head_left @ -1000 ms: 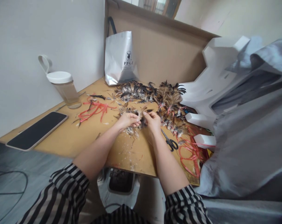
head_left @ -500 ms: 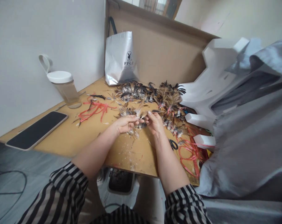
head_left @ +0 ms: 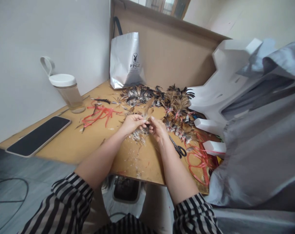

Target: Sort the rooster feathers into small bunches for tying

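Observation:
Between the fingertips of my left hand (head_left: 134, 124) is a small bunch of brown feathers (head_left: 148, 110), tips fanned upward. My right hand (head_left: 157, 129) meets it at the lower end of the bunch, thumb and fingers pinched; what these fingers hold is too small to make out. Beneath both hands lies a loose pile of pale and dark feathers (head_left: 139, 136) on the yellow-brown table (head_left: 94, 138). Tied feather bundles (head_left: 178, 100) rest behind and to the right of my hands, and more dark feathers (head_left: 140, 95) lie at the back.
Black scissors (head_left: 179, 149) lie beside my right forearm. Red strips (head_left: 100, 114) are at left, more (head_left: 198, 161) at right. A phone (head_left: 40, 135), a lidded cup (head_left: 68, 92), a silver bag (head_left: 125, 61) and white foam (head_left: 208, 94) surround the work area.
The feather bunch in my left hand now stands more upright. My right hand has shifted slightly left, its fingers closer together, and more of the scissors shows.

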Motion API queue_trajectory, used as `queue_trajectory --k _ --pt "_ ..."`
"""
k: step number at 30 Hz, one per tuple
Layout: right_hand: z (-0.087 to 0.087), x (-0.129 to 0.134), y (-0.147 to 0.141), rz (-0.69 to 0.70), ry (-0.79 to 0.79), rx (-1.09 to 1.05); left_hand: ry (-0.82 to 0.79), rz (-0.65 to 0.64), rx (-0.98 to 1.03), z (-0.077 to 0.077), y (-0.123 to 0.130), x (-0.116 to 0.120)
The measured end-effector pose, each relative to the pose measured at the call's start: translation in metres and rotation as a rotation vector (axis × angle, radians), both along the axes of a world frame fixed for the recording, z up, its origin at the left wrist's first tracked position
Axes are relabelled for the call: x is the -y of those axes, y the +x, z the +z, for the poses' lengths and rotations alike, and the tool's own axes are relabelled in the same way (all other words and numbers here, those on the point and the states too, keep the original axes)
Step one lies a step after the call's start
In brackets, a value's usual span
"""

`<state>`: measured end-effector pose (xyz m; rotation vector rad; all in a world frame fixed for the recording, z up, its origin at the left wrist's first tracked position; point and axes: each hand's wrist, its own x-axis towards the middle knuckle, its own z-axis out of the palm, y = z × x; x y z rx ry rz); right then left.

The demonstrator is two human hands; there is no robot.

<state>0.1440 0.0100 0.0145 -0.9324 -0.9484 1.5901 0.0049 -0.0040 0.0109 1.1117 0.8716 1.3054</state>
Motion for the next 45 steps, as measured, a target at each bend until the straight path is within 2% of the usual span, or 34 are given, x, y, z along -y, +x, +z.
queue_trajectory --k 5,10,14,23,35,41,45 --pt "-0.003 0.002 -0.002 0.039 0.066 0.034 0.025 -0.061 -0.040 -0.002 0.002 0.001" --pt "-0.003 0.000 0.001 -0.029 0.128 0.060 -0.133 -0.115 0.103 -0.008 -0.003 -0.004" --pt "0.000 0.001 0.001 -0.087 0.222 0.194 -0.232 -0.148 0.152 -0.010 -0.006 -0.006" --pt "-0.001 0.004 -0.003 -0.109 0.291 0.304 -0.241 -0.173 0.116 -0.012 -0.004 -0.007" --pt "0.000 0.004 -0.002 -0.079 0.212 0.247 -0.164 -0.143 0.029 -0.012 -0.003 -0.006" --pt "-0.005 0.001 -0.001 0.006 0.138 0.160 -0.155 -0.184 0.019 -0.012 -0.001 -0.004" --pt "-0.006 0.000 -0.002 -0.056 0.224 0.216 -0.193 -0.174 0.130 -0.011 -0.004 -0.005"
